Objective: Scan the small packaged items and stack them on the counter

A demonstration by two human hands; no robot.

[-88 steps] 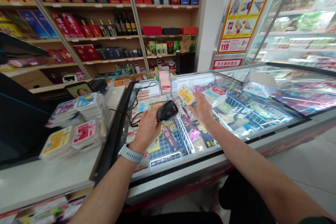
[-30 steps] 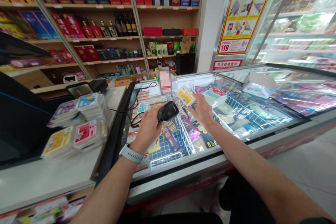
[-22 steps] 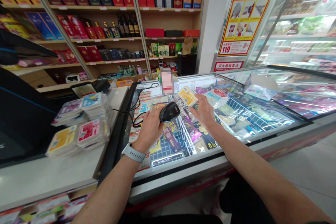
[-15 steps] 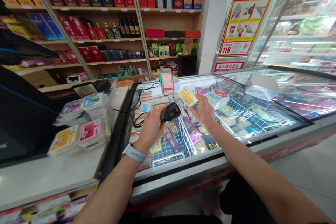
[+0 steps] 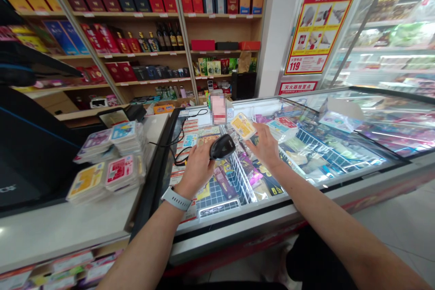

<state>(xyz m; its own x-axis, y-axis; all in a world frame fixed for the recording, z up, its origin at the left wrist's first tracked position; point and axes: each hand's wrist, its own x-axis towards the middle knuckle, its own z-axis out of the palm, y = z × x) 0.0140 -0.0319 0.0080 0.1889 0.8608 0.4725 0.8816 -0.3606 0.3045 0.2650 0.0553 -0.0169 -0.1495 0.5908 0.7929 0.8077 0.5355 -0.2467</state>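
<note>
My left hand (image 5: 199,166), with a grey watch on its wrist, is closed around the handle of a black barcode scanner (image 5: 222,146). Its head points right, and a black cable (image 5: 177,141) trails off to the left over the freezer. My right hand (image 5: 265,147) grips the near right edge of a small clear plastic box with a yellow label (image 5: 243,126), tilted above the freezer glass. Right of that hand, a few similar boxes with red and blue labels (image 5: 283,126) lie on the glass.
Stacks of plastic boxes with coloured labels (image 5: 118,172) stand on the white counter (image 5: 102,222) at the left. A glass-topped chest freezer (image 5: 238,224) with wire baskets spans the middle. An open white carton (image 5: 341,115) rests on it at the right. Shelves with boxed bottles (image 5: 136,13) line the back.
Both hands keep their hold and have hardly moved. The whole view has shifted slightly, so the scene sits a little farther right.
</note>
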